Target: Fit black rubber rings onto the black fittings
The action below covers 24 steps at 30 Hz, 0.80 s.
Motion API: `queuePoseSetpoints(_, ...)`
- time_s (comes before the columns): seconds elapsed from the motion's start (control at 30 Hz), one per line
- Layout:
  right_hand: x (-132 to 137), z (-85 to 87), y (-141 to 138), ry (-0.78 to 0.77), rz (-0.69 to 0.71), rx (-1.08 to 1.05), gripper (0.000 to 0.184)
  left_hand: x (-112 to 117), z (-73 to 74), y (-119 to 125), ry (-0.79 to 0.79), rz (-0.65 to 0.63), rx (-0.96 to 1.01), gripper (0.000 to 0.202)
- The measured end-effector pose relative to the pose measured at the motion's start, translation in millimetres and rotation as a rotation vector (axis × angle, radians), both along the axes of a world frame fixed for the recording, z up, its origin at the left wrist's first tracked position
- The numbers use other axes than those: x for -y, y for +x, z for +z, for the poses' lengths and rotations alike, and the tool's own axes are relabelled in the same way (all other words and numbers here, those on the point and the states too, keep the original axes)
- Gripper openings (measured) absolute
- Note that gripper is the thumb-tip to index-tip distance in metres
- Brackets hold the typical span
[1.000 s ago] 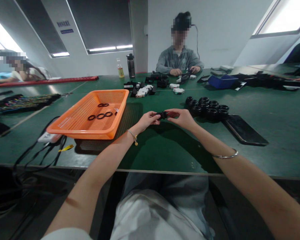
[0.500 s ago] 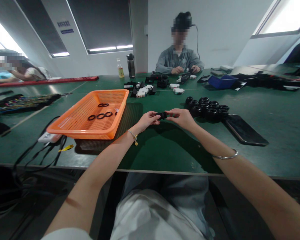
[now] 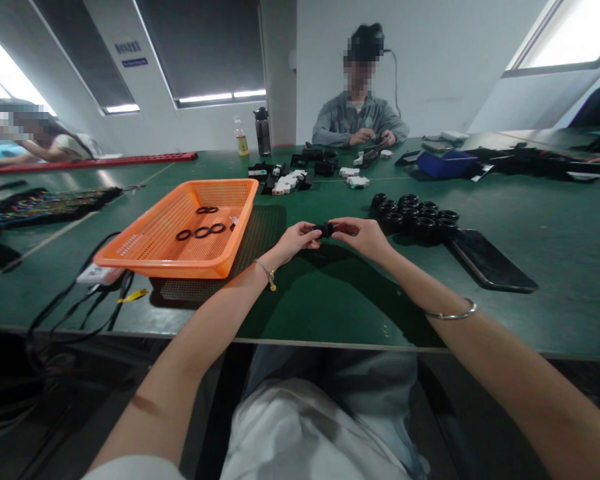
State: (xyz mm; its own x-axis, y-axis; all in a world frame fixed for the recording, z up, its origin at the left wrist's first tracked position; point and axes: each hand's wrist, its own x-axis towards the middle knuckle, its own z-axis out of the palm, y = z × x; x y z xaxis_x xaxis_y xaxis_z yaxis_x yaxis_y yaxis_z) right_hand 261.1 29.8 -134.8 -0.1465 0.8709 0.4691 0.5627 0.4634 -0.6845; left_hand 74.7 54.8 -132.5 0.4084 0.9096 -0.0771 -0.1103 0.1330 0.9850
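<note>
Between my two hands, just above the green table, is a small black ring-shaped part (image 3: 323, 231); its exact kind is hard to make out. My left hand (image 3: 299, 240) pinches its left side between thumb and fingers. From the right, my right hand (image 3: 360, 235) grips the other side with its fingertips. A cluster of black round hollow parts (image 3: 420, 217) stands on the table beyond my right hand. To the left, an orange plastic basket (image 3: 165, 268) holds several black rings (image 3: 203, 232).
A dark phone (image 3: 493, 260) lies right of the black parts. Cables (image 3: 75, 310) and a yellow tag (image 3: 133, 296) are by the basket. Farther back are white and black pieces (image 3: 290, 181), two bottles (image 3: 263, 132) and a blue box (image 3: 447, 163). A co-worker (image 3: 360, 120) sits opposite.
My hands stay in nearly the same place, still on the black part. Across the table, the co-worker's hands have lifted slightly and come closer together.
</note>
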Motion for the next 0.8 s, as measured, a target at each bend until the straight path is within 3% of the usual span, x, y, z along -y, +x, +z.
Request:
queuePoseSetpoints(0.2, -0.2, 0.1, 2.7, 0.017, 0.015, 0.041, 0.039, -0.7, -0.8, -0.3, 0.002, -0.005, -0.003, 0.013)
queuePoseSetpoints(0.43, 0.7, 4.2, 0.7, 0.085, -0.023, 0.101, 0.032, -0.8, -1.7, -1.0, 0.007, -0.007, 0.007, 0.017)
queuePoseSetpoints(0.8, 1.1, 3.4, -0.6, 0.023, -0.03, 0.035, 0.038, 1.8, 1.5, -0.4, -0.002, 0.011, -0.014, 0.016)
